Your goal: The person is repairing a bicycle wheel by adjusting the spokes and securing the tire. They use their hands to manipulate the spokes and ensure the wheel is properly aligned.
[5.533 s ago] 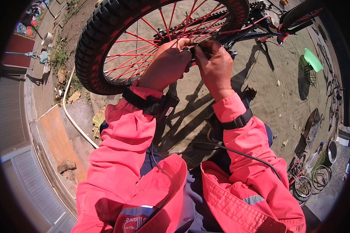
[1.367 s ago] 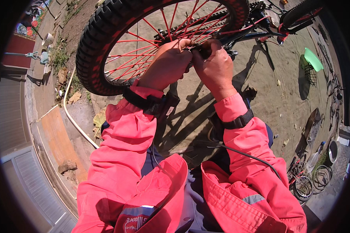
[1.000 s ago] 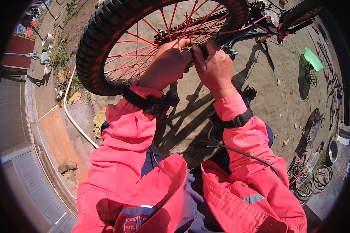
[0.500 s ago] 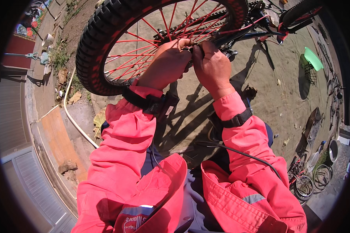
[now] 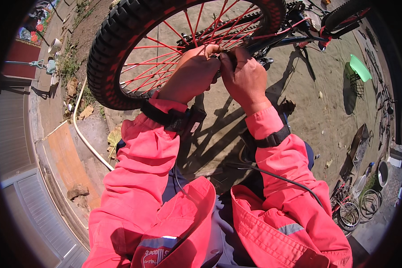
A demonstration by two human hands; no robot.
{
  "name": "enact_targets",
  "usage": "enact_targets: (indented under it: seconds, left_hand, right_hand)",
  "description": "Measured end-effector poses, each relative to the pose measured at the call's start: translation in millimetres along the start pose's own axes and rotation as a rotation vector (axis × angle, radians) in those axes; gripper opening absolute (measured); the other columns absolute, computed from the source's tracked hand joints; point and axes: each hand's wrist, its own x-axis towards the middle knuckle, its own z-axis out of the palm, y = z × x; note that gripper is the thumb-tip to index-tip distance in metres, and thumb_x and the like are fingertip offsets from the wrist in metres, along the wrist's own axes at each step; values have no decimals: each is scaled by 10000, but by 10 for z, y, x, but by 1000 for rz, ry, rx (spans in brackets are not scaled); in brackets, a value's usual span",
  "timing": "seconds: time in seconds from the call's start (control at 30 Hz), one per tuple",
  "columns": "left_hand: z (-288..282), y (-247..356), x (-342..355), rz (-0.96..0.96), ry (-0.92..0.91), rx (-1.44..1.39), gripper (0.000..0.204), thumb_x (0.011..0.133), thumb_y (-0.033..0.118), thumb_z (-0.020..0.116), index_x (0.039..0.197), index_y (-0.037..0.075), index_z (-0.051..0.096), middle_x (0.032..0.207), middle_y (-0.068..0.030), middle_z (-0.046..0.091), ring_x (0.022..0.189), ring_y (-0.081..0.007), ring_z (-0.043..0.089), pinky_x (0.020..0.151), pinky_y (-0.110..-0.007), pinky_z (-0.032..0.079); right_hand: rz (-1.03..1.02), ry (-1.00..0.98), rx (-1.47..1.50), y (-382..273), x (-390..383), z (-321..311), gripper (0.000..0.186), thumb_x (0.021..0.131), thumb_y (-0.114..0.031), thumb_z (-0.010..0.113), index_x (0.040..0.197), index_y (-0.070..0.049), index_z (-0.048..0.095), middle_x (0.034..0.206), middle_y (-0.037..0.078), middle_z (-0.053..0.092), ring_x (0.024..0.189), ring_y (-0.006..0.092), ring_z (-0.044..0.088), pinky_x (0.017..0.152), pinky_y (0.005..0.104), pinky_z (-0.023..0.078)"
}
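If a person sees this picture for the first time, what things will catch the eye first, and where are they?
First comes the bicycle wheel at the top, with its knobby black tyre and bright red spokes. At its centre the left hand and the right hand close together around the hub; what they pinch is hidden. Below, the pink-red jacket sleeves fill the lower half, and a green basin lies on the sunlit ground at upper right.

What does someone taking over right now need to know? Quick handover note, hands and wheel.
Left hand: closed at the hub of the bicycle wheel, fingers among the red spokes.
Right hand: beside it, pinching at the same spot; what it grips is hidden.
Wheel: raised off the dirt ground, knobby tyre on, frame attached to its right.
Done: cannot tell. Left: whatever the hub work is, both hands are mid-task.
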Motion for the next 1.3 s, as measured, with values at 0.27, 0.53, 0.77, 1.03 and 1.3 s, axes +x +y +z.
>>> enact_targets:
  seconds: [0.27,0.53,0.77,1.03,1.3]
  left_hand:
    - [18,38,-33,-2,20,10,379,939,165,503,1259,23,649,738,-36,618,568,-103,538,527,-295,464]
    - [9,8,-16,-8,4,-15,356,945,162,508,1239,22,651,741,-33,619,589,-101,550,533,-289,468]
    - [9,-11,-9,-7,5,-30,335,942,172,512,1202,23,663,734,-35,617,574,-104,548,532,-292,466]
    - [-2,-16,-11,4,-4,-41,326,937,177,533,1192,26,668,734,-21,618,578,-91,546,533,-281,460]
    - [12,23,-24,1,-30,-37,354,990,157,524,1311,21,584,699,20,577,545,-40,474,488,-224,362]
  right_hand:
    - [-5,-32,-49,17,11,7,182,987,-285,642,937,-113,607,782,134,694,720,385,687,599,488,520]
    - [-27,25,-52,5,5,47,186,992,-313,626,978,-129,601,800,133,695,721,381,685,605,491,523]
    - [4,5,-26,16,-11,29,186,995,-309,621,962,-127,601,812,125,701,718,368,688,593,489,521]
    - [-7,55,19,11,-7,37,174,975,-286,640,933,-121,600,831,114,703,739,354,695,593,481,519]
    - [-31,-36,-63,35,15,2,185,963,-290,648,968,-116,585,830,116,693,752,360,692,603,481,517]
